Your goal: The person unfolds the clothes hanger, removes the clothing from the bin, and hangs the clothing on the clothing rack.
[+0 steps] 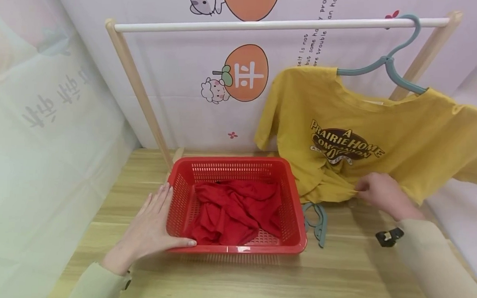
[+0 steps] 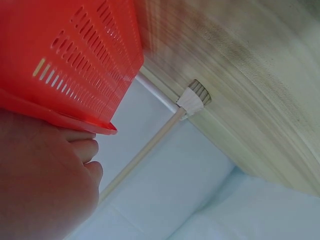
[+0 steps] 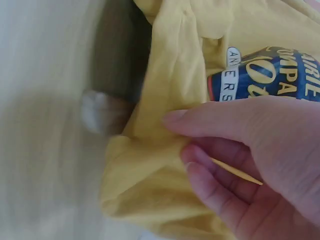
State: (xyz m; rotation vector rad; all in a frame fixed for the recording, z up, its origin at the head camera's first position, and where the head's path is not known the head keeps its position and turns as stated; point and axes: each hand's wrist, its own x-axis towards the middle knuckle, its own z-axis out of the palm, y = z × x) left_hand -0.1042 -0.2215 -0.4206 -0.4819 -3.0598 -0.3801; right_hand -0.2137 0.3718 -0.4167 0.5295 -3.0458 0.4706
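A red plastic basket sits on the table with crumpled red cloth inside it. My left hand rests at its near left corner, fingers extended along the left side and thumb on the front rim. In the left wrist view the basket's slotted wall rises above the fingers. A yellow T-shirt with printed lettering hangs on a blue-grey hanger at the right of the rack. Pinched between thumb and fingers of my right hand is the shirt's lower edge, also seen in the right wrist view.
A white rail on wooden posts stands behind the basket. Another blue-grey hanger lies on the wooden table, right of the basket. A small black item is by the right sleeve. Printed cloth walls enclose the table.
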